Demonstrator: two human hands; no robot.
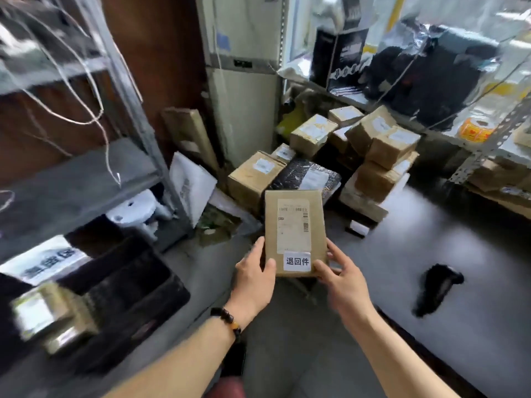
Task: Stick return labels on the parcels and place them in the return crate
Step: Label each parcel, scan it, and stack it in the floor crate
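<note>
Your left hand and right hand pinch the parcel at 2 near corners; lower it flat into the lower-left crate.

One parcel in front, two labels on it. Roughly nine cardboard boxes piled behind, one black mailer. One black crate.

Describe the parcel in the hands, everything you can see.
Flat brown cardboard parcel, held in the air with its face toward the camera, long side running away. A white shipping label with barcodes covers most of the face; a smaller white return label with black characters is stuck at the near end. The left hand grips the near left corner, the right hand the near right corner, thumbs on the face.
</note>
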